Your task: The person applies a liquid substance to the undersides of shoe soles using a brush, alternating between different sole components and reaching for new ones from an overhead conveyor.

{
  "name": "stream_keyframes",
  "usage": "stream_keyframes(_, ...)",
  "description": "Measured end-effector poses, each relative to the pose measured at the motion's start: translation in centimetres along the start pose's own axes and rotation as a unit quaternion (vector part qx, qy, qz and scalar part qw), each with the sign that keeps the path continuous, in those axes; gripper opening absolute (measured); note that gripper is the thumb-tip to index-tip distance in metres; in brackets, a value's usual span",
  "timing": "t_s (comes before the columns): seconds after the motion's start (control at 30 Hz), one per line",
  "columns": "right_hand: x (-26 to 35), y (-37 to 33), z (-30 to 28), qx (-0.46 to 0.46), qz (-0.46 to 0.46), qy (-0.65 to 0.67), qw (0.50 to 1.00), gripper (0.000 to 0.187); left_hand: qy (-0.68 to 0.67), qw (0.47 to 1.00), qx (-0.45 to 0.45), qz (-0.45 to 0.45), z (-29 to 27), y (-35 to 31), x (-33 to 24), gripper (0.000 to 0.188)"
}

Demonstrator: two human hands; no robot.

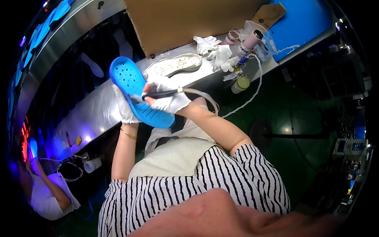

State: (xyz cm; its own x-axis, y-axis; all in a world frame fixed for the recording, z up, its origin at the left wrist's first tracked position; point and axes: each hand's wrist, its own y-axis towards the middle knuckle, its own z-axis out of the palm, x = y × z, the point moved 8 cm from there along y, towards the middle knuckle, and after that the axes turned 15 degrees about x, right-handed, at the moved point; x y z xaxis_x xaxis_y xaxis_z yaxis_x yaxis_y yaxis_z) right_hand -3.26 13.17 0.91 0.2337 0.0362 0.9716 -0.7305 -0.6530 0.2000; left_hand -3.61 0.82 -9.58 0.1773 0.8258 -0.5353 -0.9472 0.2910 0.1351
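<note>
over the near bench edge (96, 122), the left hand (126, 107) grips a blue shoe sole (135, 83), seemingly steadying it; the right hand (169, 102) clasps a brush-like black tool (162, 94)

The head camera, the left one of a side-by-side fisheye pair, sits on the wearer's head and looks steeply down over the striped shirt (237, 175) and the lap, facing outward to the metal workbench (89, 108). The shirt lies close below the lens; the gloved left hand (125, 106) and right hand (170, 98), with the blue shoe sole (129, 77), lie farther off, around the upper middle. Its wide field reaches a co-worker (51, 193) at lower left and the green floor (276, 100) at right, bending the metal rail (39, 49) near the dark rim.
</note>
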Motion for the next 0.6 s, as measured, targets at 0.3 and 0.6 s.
stream_keyframes(0.3,-1.0,-0.7,1.5,0.062,-0.011,-0.040,0.997,0.014,-0.008,0.999,-0.044,0.030,2.4,0.8,-2.8,0.089)
stream_keyframes(0.6,-1.8,-0.6,2.2,0.110,0.099,0.037,0.988,0.013,-0.024,0.997,-0.057,0.049,2.5,0.9,-5.3,0.087)
